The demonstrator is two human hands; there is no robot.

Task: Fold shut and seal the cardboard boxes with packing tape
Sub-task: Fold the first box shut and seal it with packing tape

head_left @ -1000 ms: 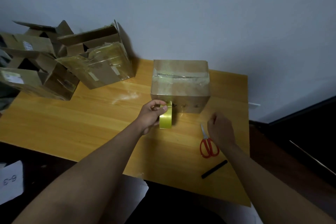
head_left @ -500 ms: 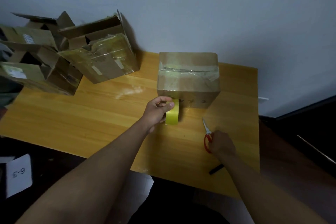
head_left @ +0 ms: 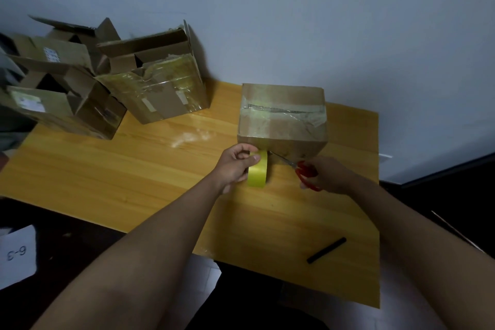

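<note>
At near face of closed box [head_left: 282, 118], left hand [head_left: 235, 167] grips yellow tape roll [head_left: 257, 172]; right hand [head_left: 325, 175], empty a second ago, now holds red scissors [head_left: 297, 167] off the surface [head_left: 134, 177], blades at tape strand. Cut looks imminent, sealing this box.

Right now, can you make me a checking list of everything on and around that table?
Surface: wooden table, with a pale smear left of the middle.
Job's things: closed box, tape across its top; yellow tape roll upright at its front; red-handled scissors, tips pointing at the roll's top.
Clutter: black stick near the front edge; pile of open boxes at the back left.
Hands: left hand grips the tape roll; right hand holds the scissors.
Cables: nothing seen.
Surroundings: plain wall behind; white card marked 6-3 lower left.
</note>
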